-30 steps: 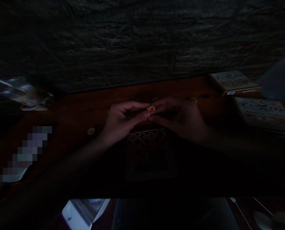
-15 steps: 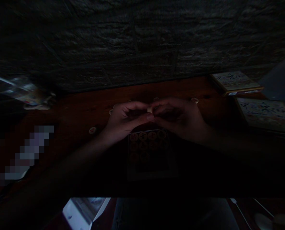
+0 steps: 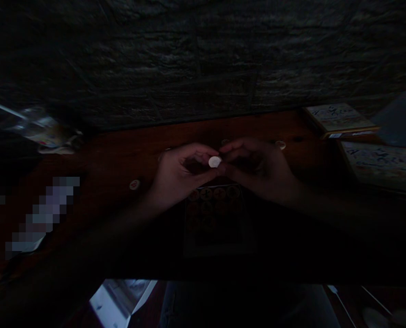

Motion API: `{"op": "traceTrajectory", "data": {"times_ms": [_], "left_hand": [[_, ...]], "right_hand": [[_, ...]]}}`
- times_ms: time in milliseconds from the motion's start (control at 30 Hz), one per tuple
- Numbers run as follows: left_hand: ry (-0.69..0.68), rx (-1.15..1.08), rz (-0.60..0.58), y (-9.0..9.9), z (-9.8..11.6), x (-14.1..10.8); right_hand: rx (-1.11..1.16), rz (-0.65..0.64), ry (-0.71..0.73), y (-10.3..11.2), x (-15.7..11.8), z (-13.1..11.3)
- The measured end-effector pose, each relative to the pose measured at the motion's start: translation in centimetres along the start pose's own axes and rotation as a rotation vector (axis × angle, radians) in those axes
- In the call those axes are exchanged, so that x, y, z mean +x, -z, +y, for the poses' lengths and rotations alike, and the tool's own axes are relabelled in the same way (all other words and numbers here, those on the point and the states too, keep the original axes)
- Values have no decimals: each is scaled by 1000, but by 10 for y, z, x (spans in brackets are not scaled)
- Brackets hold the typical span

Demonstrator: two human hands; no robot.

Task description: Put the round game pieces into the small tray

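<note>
A round xiangqi piece (image 3: pixel 215 161) is pinched at the fingertips in front of me, its pale flat face turned toward me. My left hand (image 3: pixel 178 173) is closed on it with thumb and fingers. From the other side, my right hand (image 3: pixel 260 166) has its fingertips curled together at the piece's right edge. Just below both hands lies a shallow square tray (image 3: pixel 219 250), with rows of round pieces in its upper part; its lower part is very dark. One loose piece with a red character (image 3: pixel 134 184) rests left of my left hand, another piece (image 3: pixel 280 145) beyond my right.
Two flat printed boxes (image 3: pixel 341 119) lie at the right of the wooden table (image 3: pixel 131 141). A stone wall (image 3: pixel 189 68) rises behind. On the left are a clear plastic cup with a straw (image 3: pixel 45 132) and a blurred-out object (image 3: pixel 45 214). An opened white box (image 3: pixel 120 300) sits below the table edge.
The piece between my fingertips has turned from edge-on to showing its pale face. Both hands stay close together, and the whole view has shifted slightly.
</note>
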State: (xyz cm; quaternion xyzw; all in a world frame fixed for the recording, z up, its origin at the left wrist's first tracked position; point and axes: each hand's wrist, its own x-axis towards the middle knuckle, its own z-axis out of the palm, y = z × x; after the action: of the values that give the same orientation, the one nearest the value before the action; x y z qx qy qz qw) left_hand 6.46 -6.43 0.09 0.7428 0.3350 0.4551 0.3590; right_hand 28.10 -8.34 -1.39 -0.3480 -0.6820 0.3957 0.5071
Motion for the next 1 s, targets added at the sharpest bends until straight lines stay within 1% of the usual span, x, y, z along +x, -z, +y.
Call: {"op": "traceTrajectory", "data": {"times_ms": [67, 167, 300, 433, 600, 700, 867, 1000], "left_hand": [[-19, 49, -5, 0, 0, -2], [-7, 97, -23, 1, -1, -3], [-20, 46, -20, 1, 0, -3], [-9, 50, -20, 1, 0, -2], [-13, 15, 48, 1, -3, -2], [-8, 10, 58, 0, -2, -2], [9, 11, 86, 0, 0, -2], [67, -19, 55, 2, 0, 0]], "right_hand": [[59, 9, -52, -3, 2, -2], [148, 8, -131, -5, 5, -4], [204, -2, -198, -4, 8, -5], [193, 1, -175, -1, 10, -5], [201, 2, -107, 1, 11, 0], [219, -6, -81, 2, 11, 3], [210, -11, -131, 2, 11, 1], [210, -9, -144, 1, 11, -2]]}}
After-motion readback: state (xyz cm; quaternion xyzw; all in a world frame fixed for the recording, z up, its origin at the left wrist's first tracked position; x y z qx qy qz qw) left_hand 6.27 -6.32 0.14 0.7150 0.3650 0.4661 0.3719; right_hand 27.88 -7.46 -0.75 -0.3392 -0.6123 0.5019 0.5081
